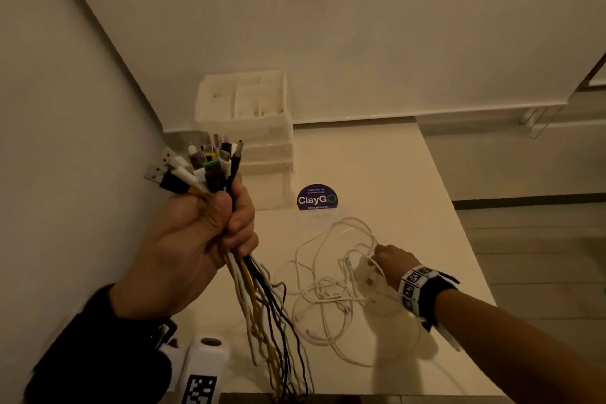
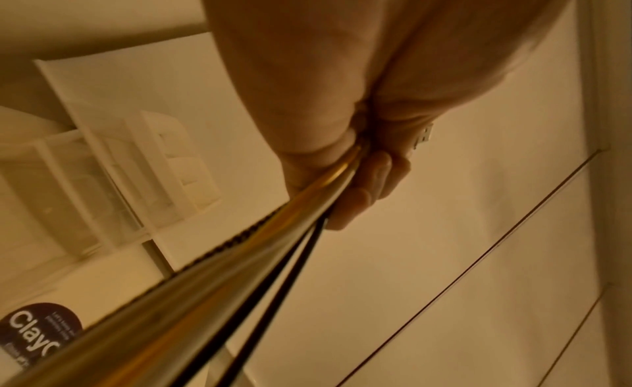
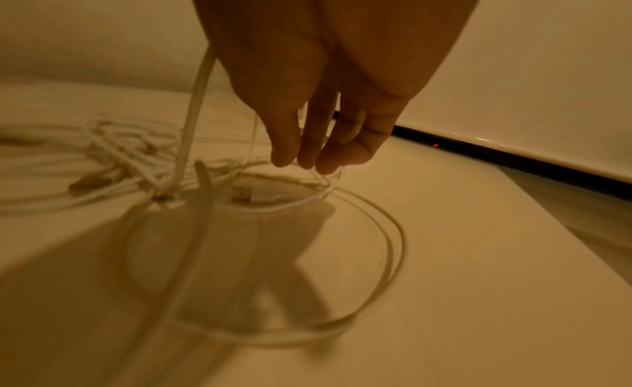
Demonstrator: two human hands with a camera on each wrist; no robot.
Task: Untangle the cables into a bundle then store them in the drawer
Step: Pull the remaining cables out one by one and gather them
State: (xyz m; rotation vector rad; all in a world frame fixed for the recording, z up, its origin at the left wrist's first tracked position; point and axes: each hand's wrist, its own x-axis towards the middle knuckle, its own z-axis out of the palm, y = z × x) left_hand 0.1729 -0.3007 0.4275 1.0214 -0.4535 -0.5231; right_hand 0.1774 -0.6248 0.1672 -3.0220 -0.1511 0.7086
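Note:
My left hand is raised over the table's left side and grips a bundle of cables. Their plugs fan out above the fist, and white, yellow and black cords hang below it. In the left wrist view the fingers are curled round the cords. A tangle of white cables lies on the table. My right hand reaches down onto its right side. There its bunched fingertips pinch thin white cable strands, and one cable rises beside the thumb. The white plastic drawer unit stands at the back left.
The cream table has its right edge close to my right arm, and a wall runs along its left side. A purple ClayGo sticker lies in front of the drawer unit. A white device with a marker tag sits at the near edge.

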